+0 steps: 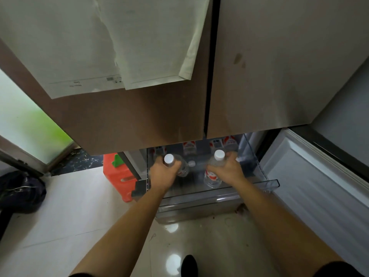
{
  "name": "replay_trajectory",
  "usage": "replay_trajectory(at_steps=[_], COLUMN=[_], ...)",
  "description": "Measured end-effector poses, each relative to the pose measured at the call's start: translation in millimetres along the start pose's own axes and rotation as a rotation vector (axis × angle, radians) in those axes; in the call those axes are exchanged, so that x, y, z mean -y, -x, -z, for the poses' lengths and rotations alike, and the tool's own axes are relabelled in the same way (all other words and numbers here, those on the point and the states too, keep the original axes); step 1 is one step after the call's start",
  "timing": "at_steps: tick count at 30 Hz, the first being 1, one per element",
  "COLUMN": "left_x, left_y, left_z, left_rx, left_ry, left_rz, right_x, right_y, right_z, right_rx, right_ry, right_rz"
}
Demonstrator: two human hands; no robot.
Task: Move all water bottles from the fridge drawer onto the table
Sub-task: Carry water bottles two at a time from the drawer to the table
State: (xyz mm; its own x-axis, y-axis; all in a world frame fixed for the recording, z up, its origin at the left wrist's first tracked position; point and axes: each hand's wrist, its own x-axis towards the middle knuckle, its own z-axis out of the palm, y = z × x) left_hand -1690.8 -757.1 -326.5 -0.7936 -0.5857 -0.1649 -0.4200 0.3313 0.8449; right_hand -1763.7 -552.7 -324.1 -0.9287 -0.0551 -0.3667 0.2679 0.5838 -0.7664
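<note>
The clear fridge drawer [267, 183] stands pulled out below the brown fridge doors. My left hand [162, 172] grips a clear water bottle [182, 168] with a white cap and red label, just below its neck. My right hand [227, 169] grips a second water bottle [212, 177] of the same kind. Both bottles are upright over the drawer. A third bottle's white cap [191, 163] shows between them, lower in the drawer. More red-labelled bottles [229, 142] stand at the drawer's back, partly hidden by the doors.
Closed fridge doors [249, 76] hang over the drawer, with white papers [119, 47] stuck on the left one. An open white door panel [315, 176] is at the right. An orange crate [116, 174] stands left of the drawer. A dark bag [20, 190] lies on the tiled floor.
</note>
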Motion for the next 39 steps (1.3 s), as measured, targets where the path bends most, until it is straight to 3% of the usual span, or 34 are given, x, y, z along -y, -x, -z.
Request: replay_trajectory(at_steps=[6,13,20,28,35,39], left_x=[19.8,11.8,-4.7,-30.6,7.5,48.0], left_y=[-17.9,-0.9,55.2,182.2,296.3,346.9], left_z=[-18.3,-17.9,6.2,64.0,149.9,204.3], left_rx=[0.16,0.078,-0.107,-0.401,-0.617,-0.712], left_ry=[0.07,0.07,0.071,0.204,0.176,0.16], left_rz=[0.048,-0.009,-0.157,-0.252,-0.267,-0.188], right_x=[-1.9,-5.8,8.9,8.0,13.7,9.2], right_y=[-15.1,-1.9,60.7,153.1,231.6,289.4], right_z=[-8.5,-5.1,24.4,46.5,-13.3,-64.7], right_rx=[0.087,0.044,-0.036,-0.074,0.042,0.153], right_ry=[0.012,-0.029,-0.102,-0.201,-0.273,-0.29], right_rz=[0.014,0.04,0.372,0.674,0.783,0.782])
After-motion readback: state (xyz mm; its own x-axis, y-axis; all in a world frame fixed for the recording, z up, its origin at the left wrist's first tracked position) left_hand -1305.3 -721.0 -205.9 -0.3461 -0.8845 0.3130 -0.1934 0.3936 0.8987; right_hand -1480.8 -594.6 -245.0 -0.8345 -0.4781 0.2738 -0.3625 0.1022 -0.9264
